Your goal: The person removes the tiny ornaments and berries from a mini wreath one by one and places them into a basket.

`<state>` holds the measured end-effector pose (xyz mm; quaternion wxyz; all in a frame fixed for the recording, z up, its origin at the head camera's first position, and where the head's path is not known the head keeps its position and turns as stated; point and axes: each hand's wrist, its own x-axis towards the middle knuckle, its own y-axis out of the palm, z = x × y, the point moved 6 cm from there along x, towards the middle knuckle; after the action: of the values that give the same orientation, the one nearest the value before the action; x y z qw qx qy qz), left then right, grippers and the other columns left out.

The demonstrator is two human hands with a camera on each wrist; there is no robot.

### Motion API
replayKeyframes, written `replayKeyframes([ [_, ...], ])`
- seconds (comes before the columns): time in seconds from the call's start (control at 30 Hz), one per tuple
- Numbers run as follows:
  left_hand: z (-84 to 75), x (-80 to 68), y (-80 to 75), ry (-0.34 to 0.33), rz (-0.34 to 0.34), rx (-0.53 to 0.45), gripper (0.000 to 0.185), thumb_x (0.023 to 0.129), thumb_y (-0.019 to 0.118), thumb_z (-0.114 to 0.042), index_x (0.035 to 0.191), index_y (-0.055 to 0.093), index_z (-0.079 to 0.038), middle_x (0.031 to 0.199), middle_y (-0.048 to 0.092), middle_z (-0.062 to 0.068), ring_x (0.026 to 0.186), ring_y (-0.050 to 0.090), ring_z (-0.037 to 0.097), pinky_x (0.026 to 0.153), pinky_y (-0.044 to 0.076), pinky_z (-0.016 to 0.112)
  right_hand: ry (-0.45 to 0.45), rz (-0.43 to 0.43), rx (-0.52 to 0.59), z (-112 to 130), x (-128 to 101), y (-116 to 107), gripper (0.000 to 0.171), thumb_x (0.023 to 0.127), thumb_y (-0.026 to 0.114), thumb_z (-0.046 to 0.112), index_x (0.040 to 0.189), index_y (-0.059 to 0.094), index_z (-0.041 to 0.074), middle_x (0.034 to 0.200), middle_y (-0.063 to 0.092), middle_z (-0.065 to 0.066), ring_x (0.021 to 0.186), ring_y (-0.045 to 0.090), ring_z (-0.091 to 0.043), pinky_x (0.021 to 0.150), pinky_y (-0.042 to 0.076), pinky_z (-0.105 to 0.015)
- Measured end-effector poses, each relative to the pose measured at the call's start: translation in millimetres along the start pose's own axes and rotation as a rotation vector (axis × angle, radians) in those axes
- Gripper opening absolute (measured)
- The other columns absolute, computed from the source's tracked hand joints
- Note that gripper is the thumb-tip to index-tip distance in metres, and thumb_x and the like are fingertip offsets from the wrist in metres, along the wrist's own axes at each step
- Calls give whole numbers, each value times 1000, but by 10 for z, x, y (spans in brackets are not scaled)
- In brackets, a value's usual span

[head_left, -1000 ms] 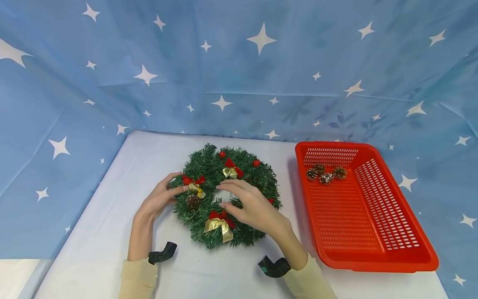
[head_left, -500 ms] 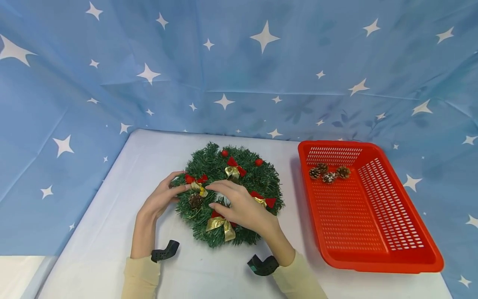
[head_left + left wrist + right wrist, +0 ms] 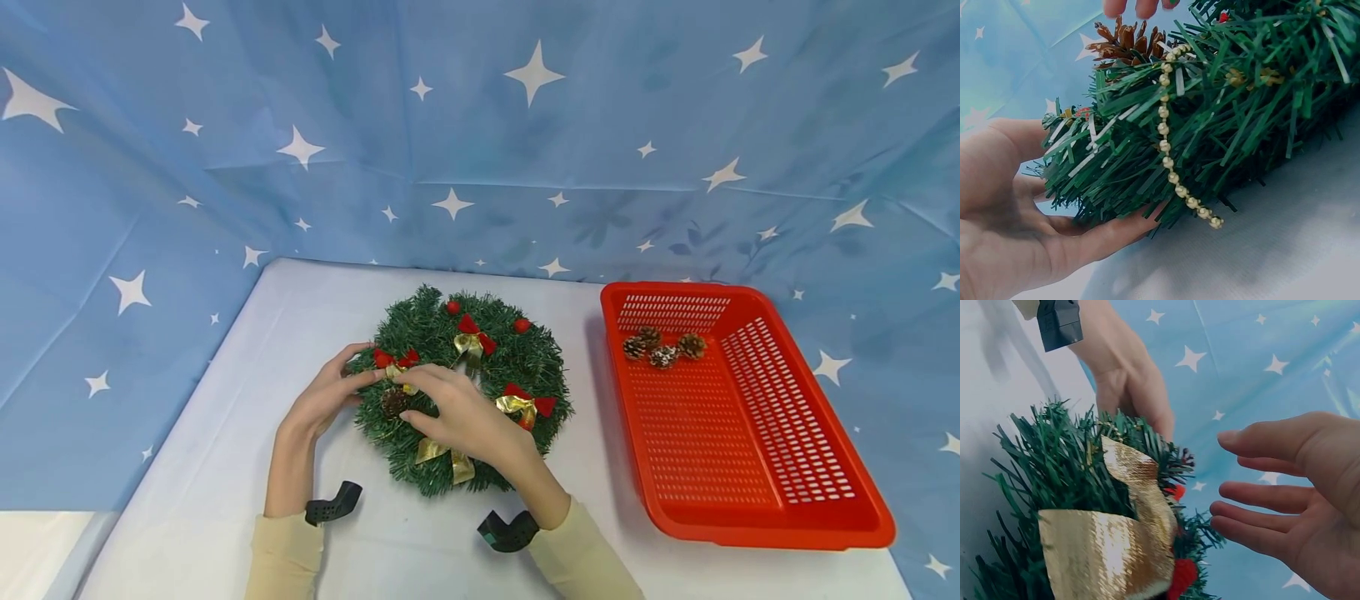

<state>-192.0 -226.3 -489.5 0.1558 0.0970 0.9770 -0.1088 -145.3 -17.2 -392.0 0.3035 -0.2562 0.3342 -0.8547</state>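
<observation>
A green wreath [image 3: 536,362] with red and gold bows, red berries and a pinecone [image 3: 393,402] lies on the white table. My left hand [image 3: 327,402] holds its left edge, thumb over the top and fingers beneath, as the left wrist view also shows. A string of gold beads [image 3: 1165,128] hangs down the wreath's side there. Over the wreath's centre hovers my right hand [image 3: 468,417], fingers and thumb parted and nothing between them, its tips close to the pinecone. In the right wrist view, a gold bow [image 3: 1100,550] stands near that hand.
To the right of the wreath is a red plastic basket [image 3: 772,536] with several pinecones [image 3: 663,357] in its far left corner. A blue cloth [image 3: 480,108] with white stars hangs behind the table [image 3: 420,550].
My right hand has moved left across the wreath, from its central hole toward the pinecone, uncovering the right-hand bow. The left hand stays on the edge. The head view has shifted slightly.
</observation>
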Motion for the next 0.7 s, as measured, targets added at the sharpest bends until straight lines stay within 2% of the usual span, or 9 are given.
replayKeyframes([
  [0.2, -18, -16, -6, 8, 6, -2, 70, 102, 68, -28, 160, 32, -13, 159, 25, 25, 126, 47, 36, 79, 51, 35, -5, 12, -55, 22, 42, 75, 46, 98, 72, 18, 142, 60, 7, 142, 61, -11, 127, 62, -25, 98, 55, -36],
  [0.4, -13, -24, -32, 5, -5, -6, 71, 102, 68, -27, 161, 31, -12, 153, 30, 24, 102, 55, 20, 71, 51, 32, -23, 49, -102, 40, 98, 173, 45, 100, 70, 19, 142, 60, 9, 145, 59, -11, 132, 58, -25, 100, 54, -33],
  [0.5, -15, -18, -22, 5, 5, -6, 72, 102, 68, -28, 161, 31, -12, 150, 31, 25, 94, 55, 18, 71, 51, 32, -26, 48, -126, 32, 114, 204, 45, 100, 71, 19, 142, 60, 9, 145, 59, -12, 132, 58, -25, 100, 54, -32],
  [0.7, 0, -17, -10, 1, 7, -16, 71, 102, 68, -27, 161, 31, -13, 155, 28, 23, 96, 57, 19, 73, 52, 32, -33, 73, -164, 22, 124, 270, 44, 100, 70, 18, 142, 60, 8, 146, 58, -13, 132, 58, -26, 97, 55, -29],
])
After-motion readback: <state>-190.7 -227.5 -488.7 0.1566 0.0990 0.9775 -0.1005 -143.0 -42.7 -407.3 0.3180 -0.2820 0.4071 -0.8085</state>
